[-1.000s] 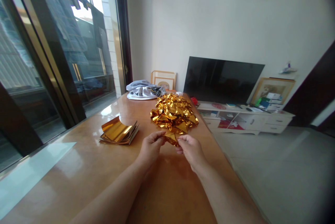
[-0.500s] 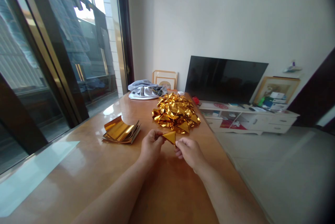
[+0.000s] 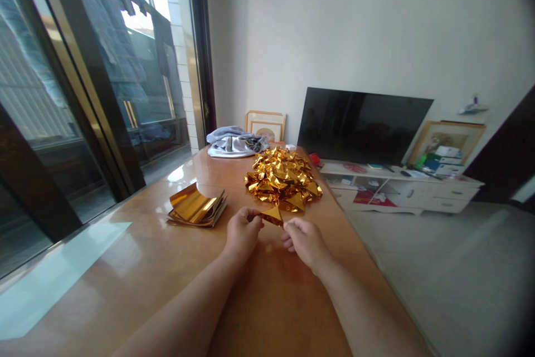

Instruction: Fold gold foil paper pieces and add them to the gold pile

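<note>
A small folded piece of gold foil paper (image 3: 272, 215) is pinched between both my hands just above the wooden table (image 3: 137, 268). My left hand (image 3: 242, 232) grips its left corner with closed fingers. Its right corner is held by my right hand (image 3: 304, 241), fingers also closed. Right behind it lies a heap of folded gold foil pieces (image 3: 282, 179). To the left of my hands rests a stack of flat gold foil sheets (image 3: 195, 209), its top sheet curling up.
A bundle of grey and white cloth (image 3: 234, 142) lies at the table's far end, with picture frames (image 3: 266, 125) behind it. A dark television (image 3: 364, 126) stands on a low white cabinet (image 3: 401, 192) to the right. Glass doors (image 3: 83, 95) run along the left.
The foil piece went from crumpled and low to a flat triangle held up between my fingertips, then dropped slightly. My hands stayed almost in place.
</note>
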### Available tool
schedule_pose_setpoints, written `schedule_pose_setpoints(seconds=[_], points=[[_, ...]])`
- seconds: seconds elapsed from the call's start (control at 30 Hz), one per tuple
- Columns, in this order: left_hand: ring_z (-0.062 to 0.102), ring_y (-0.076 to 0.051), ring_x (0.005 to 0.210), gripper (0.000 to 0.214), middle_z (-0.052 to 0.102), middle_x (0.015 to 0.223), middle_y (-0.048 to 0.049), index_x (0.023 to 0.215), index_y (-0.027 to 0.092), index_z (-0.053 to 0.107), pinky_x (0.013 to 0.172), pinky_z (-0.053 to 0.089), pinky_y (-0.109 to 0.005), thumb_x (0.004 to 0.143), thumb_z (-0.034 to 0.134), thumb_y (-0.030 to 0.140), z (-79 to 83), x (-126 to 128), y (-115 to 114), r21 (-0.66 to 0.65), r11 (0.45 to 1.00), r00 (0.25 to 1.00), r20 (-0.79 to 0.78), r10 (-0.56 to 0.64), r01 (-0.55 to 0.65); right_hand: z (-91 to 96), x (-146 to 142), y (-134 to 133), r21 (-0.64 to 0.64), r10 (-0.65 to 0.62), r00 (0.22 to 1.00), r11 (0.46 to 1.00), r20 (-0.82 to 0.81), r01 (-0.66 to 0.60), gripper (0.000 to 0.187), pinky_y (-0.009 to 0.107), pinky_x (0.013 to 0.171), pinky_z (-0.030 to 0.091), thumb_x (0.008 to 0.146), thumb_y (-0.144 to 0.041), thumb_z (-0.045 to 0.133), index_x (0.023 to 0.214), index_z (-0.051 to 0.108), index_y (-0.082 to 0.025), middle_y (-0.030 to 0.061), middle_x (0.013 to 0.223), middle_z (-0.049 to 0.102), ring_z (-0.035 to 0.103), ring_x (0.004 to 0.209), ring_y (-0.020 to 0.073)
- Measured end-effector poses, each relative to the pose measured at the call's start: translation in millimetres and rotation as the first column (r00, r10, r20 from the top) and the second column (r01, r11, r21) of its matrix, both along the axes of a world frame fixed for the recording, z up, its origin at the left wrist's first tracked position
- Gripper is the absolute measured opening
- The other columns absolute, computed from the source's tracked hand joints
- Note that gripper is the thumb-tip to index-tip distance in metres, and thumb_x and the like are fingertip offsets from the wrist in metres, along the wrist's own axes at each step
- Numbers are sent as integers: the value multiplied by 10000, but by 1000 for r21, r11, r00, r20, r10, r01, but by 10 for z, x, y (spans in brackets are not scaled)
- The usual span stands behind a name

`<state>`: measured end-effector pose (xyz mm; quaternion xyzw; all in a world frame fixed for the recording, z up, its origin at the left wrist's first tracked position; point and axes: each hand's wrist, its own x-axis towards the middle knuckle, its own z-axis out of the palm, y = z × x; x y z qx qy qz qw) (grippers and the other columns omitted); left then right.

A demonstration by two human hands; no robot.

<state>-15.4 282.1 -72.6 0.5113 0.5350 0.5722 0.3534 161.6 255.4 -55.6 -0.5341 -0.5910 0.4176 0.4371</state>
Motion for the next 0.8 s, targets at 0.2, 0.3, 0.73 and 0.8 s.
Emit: schedule_pose_setpoints(seconds=[0.2, 0.3, 0.73, 0.8], points=[[626, -187, 647, 167, 698, 714, -51, 832, 160, 731, 616, 440, -269, 721, 681, 274, -4, 5, -6, 4, 1000, 999, 22, -28, 28, -68, 16, 25, 281, -103, 952, 960, 289, 19, 260, 239, 503, 322, 837, -358, 545, 619, 546, -214, -18, 556, 577, 526, 545, 145], [633, -207, 682, 189, 721, 750, -57, 869, 174, 768, 643, 448, -281, 747, 662, 272, 21, 23, -47, 62, 996, 998, -40, -57, 60, -90, 14, 43, 285, -123, 950, 958, 287, 38, 283, 246, 502, 320, 846, -375, 534, 608, 527, -222, -15, 540, 571, 516, 529, 151], [588, -152, 568, 92, 639, 616, -5, 760, 173, 659, 551, 401, -236, 678, 674, 211, -5, -46, 19, -34, 997, 990, 122, 73, -69, -17, -13, 32, 227, -80, 989, 973, 120, 51, 392, 263, 501, 389, 844, -552, 547, 635, 602, -225, 20, 558, 631, 580, 531, 186], [580, -145, 538, 109, 613, 590, 4, 749, 175, 608, 524, 397, -231, 661, 668, 196, -13, -58, 46, -81, 992, 978, 181, 105, -92, -3, 3, 34, 222, -89, 991, 973, 99, 65, 411, 262, 500, 387, 841, -575, 546, 630, 596, -226, 23, 557, 635, 580, 530, 186]])
